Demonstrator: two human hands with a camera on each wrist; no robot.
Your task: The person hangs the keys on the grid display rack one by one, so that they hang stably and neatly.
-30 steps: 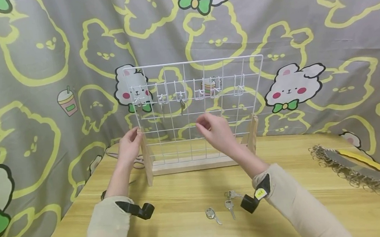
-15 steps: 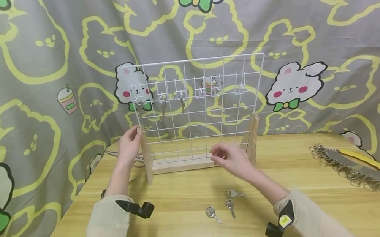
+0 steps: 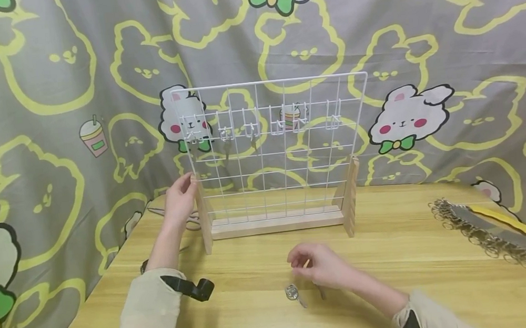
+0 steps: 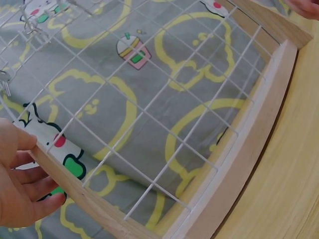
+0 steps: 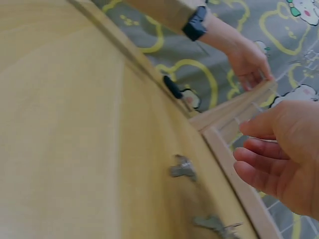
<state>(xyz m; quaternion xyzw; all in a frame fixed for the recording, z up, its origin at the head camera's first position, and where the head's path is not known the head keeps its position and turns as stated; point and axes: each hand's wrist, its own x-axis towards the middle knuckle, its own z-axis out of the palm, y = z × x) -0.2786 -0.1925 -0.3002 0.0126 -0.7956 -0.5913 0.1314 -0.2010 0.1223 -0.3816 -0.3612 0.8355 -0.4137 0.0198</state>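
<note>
A white wire grid rack (image 3: 269, 81) stands on a wooden base (image 3: 276, 226). White hooks hang along its upper part, and a few keys (image 3: 253, 142) dangle from those on the left. My left hand (image 3: 181, 199) holds the top of the left wooden post (image 4: 75, 186), thumb on one side and fingers on the other. With its fingers loosely bent and nothing held, my right hand (image 3: 322, 266) is over the loose keys on the table. One key with a ring (image 3: 292, 292) lies in plain sight; another key (image 5: 212, 224) is mostly covered by the hand in the head view.
Scissors (image 3: 194, 222) lie behind the left forearm. A tool with a black handle (image 5: 173, 87) shows by the table edge in the right wrist view. At the right lies a bundle of metal rings (image 3: 469, 234) with a yellow strip. A patterned curtain (image 3: 232, 45) hangs behind.
My right hand has come down from in front of the grid to the loose keys. The left hand has stayed at the left post.
</note>
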